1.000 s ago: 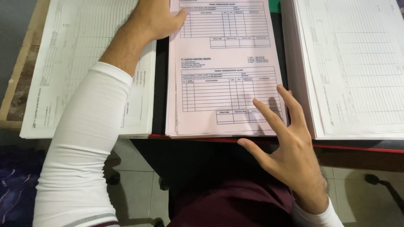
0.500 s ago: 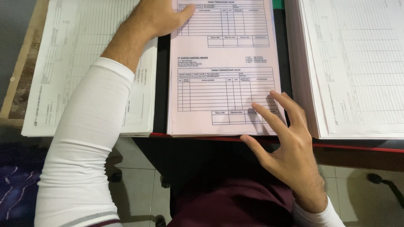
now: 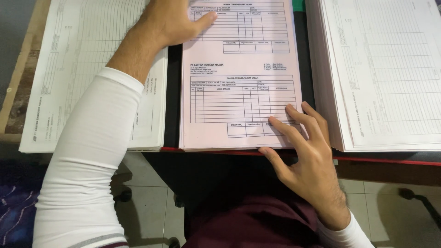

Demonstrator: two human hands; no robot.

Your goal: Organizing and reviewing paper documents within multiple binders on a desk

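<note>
Left hand lies flat and unclenched, pinning the top of the pink form stack at the middle of the bench. Right hand spreads its fingers on the stack's lower right corner, thumb at the near edge, gripping nothing. By the look of it, no sheet lifted yet. White form stacks lie left and right.

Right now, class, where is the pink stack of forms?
In the head view the pink stack lies mid-table between two white stacks, left and right, with the left hand on its top-left and the right hand at its bottom-right corner.
</note>
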